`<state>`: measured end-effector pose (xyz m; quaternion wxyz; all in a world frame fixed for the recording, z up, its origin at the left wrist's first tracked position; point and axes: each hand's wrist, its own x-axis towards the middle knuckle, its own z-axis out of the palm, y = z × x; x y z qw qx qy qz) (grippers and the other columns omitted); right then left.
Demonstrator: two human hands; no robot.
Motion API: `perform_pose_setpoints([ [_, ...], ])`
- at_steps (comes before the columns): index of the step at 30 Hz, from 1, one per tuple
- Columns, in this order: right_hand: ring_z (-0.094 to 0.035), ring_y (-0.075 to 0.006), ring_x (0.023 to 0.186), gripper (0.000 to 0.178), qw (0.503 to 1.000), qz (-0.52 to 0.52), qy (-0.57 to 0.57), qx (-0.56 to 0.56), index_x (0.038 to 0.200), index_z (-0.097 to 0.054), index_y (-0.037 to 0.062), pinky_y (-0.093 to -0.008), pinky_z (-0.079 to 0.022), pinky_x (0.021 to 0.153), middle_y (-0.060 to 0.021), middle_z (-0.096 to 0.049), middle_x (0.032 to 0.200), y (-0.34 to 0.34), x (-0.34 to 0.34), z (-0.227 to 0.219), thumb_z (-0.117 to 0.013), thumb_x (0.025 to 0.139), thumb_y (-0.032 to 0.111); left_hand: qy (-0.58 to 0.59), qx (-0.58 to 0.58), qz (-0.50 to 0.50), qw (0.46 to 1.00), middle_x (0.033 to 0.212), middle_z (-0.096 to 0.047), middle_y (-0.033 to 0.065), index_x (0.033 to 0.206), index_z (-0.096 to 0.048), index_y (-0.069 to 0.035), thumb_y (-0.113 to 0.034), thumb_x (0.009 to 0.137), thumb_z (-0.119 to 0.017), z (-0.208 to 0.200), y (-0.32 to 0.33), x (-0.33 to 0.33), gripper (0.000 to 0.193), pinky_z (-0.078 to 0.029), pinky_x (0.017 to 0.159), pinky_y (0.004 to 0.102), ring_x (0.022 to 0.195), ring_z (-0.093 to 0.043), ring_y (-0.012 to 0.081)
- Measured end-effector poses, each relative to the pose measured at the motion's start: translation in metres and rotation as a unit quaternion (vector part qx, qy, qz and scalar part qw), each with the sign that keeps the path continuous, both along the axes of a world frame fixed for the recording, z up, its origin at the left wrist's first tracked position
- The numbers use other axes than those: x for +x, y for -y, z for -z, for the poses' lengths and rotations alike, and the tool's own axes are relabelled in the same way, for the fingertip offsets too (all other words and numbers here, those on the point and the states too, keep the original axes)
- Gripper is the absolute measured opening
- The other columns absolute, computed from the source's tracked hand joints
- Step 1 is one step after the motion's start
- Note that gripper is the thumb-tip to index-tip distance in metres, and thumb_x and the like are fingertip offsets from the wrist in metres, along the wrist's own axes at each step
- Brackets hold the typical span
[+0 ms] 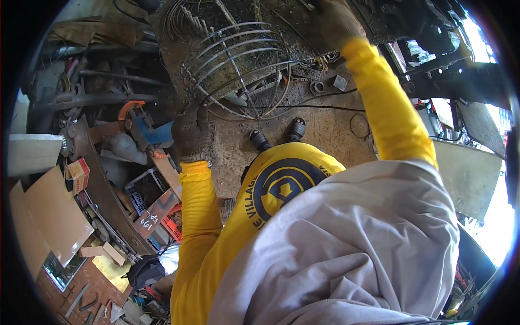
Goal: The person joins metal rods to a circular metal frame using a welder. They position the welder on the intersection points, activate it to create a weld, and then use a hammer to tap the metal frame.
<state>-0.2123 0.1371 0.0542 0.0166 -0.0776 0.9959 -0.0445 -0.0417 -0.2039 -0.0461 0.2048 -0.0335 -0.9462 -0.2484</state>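
Note:
A round cage-like frame of bent metal rods (pixel 229 53) rests at the edge of a dark, grimy worktop (pixel 295 24), part of it hanging over the floor. My left hand (pixel 190 132), in a dirty brown work glove, is closed at the frame's near left side, where a curved rod meets the fingers. Farther up and to the right, my right hand (pixel 337 26), also gloved, reaches over the worktop beyond the frame. Motion blur and shadow hide its fingers and anything in them.
On the left stand shelves with an orange-and-blue clamp-like tool (pixel 154 132), cardboard (pixel 51 208) and crates. A dark cable (pixel 330 95) runs right from the frame. A metal ring (pixel 317 88) and small block (pixel 340 82) lie beside it. A pale panel (pixel 466 176) leans at right.

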Motion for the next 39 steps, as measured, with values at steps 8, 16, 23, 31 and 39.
perform_pose_setpoints([
  [8,-0.063,-0.0253,0.122,0.028,0.897,-0.159,0.105,0.398,0.117,-0.075,0.0138,-0.0373,-0.048,0.101,-0.0055,-0.069,0.13,0.011,-0.088,0.042,-0.056,0.099,0.022,0.031,-0.006,-0.011,0.999,0.095,-0.071,0.0167,0.106,-0.072,-0.009,-0.024,0.093,-0.068,-0.008,0.0,0.001,0.02,-0.055,0.075,0.0439,0.086,-0.069,0.0375],
  [16,-0.064,-0.0265,0.119,0.027,0.926,-0.147,0.037,0.346,0.118,-0.074,0.0144,-0.0389,-0.049,0.099,-0.0082,-0.069,0.129,-0.018,-0.115,0.077,-0.059,0.098,0.022,0.041,0.008,-0.021,0.999,0.097,-0.07,0.0169,0.104,-0.071,-0.01,-0.025,0.095,-0.066,-0.014,-0.007,0.001,0.018,-0.054,0.074,0.045,0.087,-0.068,0.0376],
  [23,-0.066,-0.0275,0.115,0.028,0.911,-0.166,0.058,0.373,0.12,-0.073,0.0135,-0.0392,-0.051,0.095,-0.0085,-0.07,0.125,-0.012,-0.11,0.061,-0.06,0.097,0.022,0.03,0.0,-0.019,0.999,0.094,-0.069,0.0172,0.102,-0.07,-0.01,-0.026,0.095,-0.065,-0.014,-0.007,0.001,0.018,-0.053,0.073,0.0458,0.085,-0.068,0.0378],
  [31,-0.067,-0.0286,0.109,0.029,0.91,-0.167,0.058,0.375,0.122,-0.071,0.0125,-0.0395,-0.052,0.09,-0.0088,-0.071,0.122,-0.014,-0.107,0.057,-0.06,0.097,0.021,0.025,-0.012,-0.013,1.0,0.095,-0.069,0.0175,0.103,-0.071,-0.009,-0.026,0.096,-0.064,-0.013,-0.005,0.0,0.019,-0.053,0.075,0.0454,0.086,-0.068,0.0373],
  [39,-0.069,-0.0298,0.104,0.031,0.915,-0.169,0.05,0.363,0.124,-0.07,0.0114,-0.0398,-0.053,0.085,-0.0091,-0.072,0.118,-0.009,-0.106,0.042,-0.061,0.096,0.021,0.034,-0.001,-0.013,0.999,0.098,-0.07,0.017,0.105,-0.071,-0.01,-0.025,0.097,-0.064,-0.01,-0.003,0.001,0.019,-0.054,0.077,0.0445,0.089,-0.068,0.037],
])
